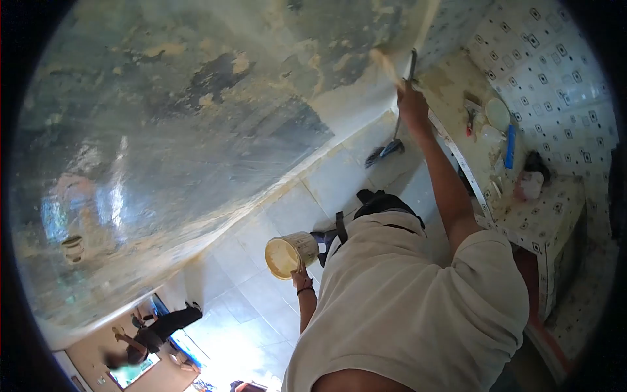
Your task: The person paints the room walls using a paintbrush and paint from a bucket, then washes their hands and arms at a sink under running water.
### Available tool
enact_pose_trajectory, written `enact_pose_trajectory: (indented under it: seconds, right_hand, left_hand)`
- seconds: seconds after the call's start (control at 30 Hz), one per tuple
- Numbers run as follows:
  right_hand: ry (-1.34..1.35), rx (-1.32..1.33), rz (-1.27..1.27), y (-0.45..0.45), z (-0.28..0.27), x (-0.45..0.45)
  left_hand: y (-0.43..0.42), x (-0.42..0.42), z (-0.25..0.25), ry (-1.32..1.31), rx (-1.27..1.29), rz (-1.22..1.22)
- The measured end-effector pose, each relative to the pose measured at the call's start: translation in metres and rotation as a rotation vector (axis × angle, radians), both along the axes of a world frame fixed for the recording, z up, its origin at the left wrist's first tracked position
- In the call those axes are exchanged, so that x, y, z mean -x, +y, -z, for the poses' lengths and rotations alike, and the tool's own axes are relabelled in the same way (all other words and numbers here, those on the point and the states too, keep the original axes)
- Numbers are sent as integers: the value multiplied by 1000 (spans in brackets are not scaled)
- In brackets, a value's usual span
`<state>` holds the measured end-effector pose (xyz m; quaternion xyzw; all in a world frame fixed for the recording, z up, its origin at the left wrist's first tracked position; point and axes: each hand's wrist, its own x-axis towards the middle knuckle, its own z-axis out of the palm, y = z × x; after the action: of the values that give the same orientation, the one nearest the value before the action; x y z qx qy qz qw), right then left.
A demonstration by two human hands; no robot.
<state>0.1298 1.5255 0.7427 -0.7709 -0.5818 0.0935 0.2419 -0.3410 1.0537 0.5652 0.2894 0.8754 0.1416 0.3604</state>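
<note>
My right hand point(413, 104) is raised beside the wall, its fingers closed around a paintbrush point(386, 65). The pale brush end is smeared by motion close to the painted wall surface point(326, 85). A dark stick passes by this hand, apparently the handle of the broom point(385, 151) below it. Down at my left side, my left hand point(301, 277) grips the rim of a bucket point(302, 245). Cream-coloured paint point(283, 257) shows inside the tilted bucket.
On the right, a counter point(450, 81) holds another brush point(469, 117), a round lid point(497, 114) and a blue tool point(509, 147). A tiled ledge point(555, 206) juts out nearby. Another person point(153, 336) stands at the far lower left on the tiled floor point(245, 300).
</note>
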Motion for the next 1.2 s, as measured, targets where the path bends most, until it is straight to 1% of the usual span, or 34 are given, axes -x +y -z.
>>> enact_pose_trajectory:
  seconds: [0.07, 0.1, 0.13, 0.17, 0.2, 0.23, 0.33, 0.37, 0.4, 0.47, 0.5, 0.53, 0.63, 0.7, 0.73, 0.77, 0.8, 0.83, 0.87, 0.9, 0.93, 0.97, 1.0, 1.03, 1.07, 1.13, 1.17, 1.2]
  right_hand:
    - [-94, -65, 101, 6, -2, -23]
    - [-58, -110, 78, 15, 4, -24]
    - [-20, -151, 49, 23, 13, -15]
    - [17, -188, 17, 25, 19, -2]
    - [-179, -152, -118, 24, 19, 21]
    - [-361, -284, -204, 26, 50, 45]
    - [71, 18, -166, -6, 36, 153]
    - [207, 107, -222, -32, -6, 177]
    - [282, 108, -227, -51, -22, 201]
    - [405, 179, -400, -74, -32, 235]
    - [420, 140, -478, -87, -40, 249]
    - [434, 102, -553, -95, -48, 256]
    - [247, 91, -861, -98, -74, 248]
    - [196, 22, -794, -85, -57, 239]
    - [170, -11, -760, -73, -48, 230]
    - [202, 34, -667, -61, -49, 208]
    - [231, 80, -577, -48, -54, 174]
    - [195, 144, -532, -31, -60, 135]
    - [99, 44, -396, -21, -57, 97]
    - [131, 45, -318, -14, -62, 59]
    - [51, 18, -261, -7, -69, 25]
    - [33, -67, -180, 0, -68, -7]
    - [-19, -94, -96, 8, -68, -33]
    - [-71, -124, -12, 13, -66, -56]
    - [-117, -160, 16, 11, -63, -74]
    - [-191, -259, 64, 19, -62, -92]
    - [-142, -227, 92, 19, -69, -85]
    - [-93, -194, 117, 8, -76, -74]
  left_hand:
    - [30, -24, -55, 157, 455, 82]
    - [24, -18, -58, 167, 407, 301]
    - [17, -6, -52, 201, 376, 382]
    - [5, 11, -29, 232, 346, 460]
    - [-7, 19, -17, 263, 315, 541]
    - [3, 13, -26, 204, 373, 129]
    - [5, 19, -32, 146, 322, 155]
    - [5, 22, -34, 144, 339, 140]
    - [6, 24, -31, 141, 350, 124]
    - [11, 19, -27, 132, 369, 90]
    - [4, 26, 1, 208, 403, 120]
    - [8, 23, -5, 183, 380, 125]
    - [18, 23, -13, 123, 327, 149]
    - [22, 26, -5, 103, 309, 169]
    - [24, 28, 2, 115, 298, 222]
    - [24, 31, 12, 125, 288, 272]
    - [24, 29, 12, 132, 279, 320]
    - [23, 26, 14, 163, 257, 367]
    - [26, 18, 10, 191, 239, 410]
    - [27, 11, 4, 221, 222, 454]
    - [30, 3, 0, 213, 232, 364]
    - [36, -7, -9, 205, 241, 276]
    - [40, -16, -18, 198, 250, 191]
    - [43, -25, -29, 171, 209, 180]
    - [40, -27, -26, 194, 189, 276]
    - [26, -9, 12, 258, 127, 453]
    - [9, 11, 63, 225, 92, 390]
    - [33, -21, 12, 225, 226, 230]
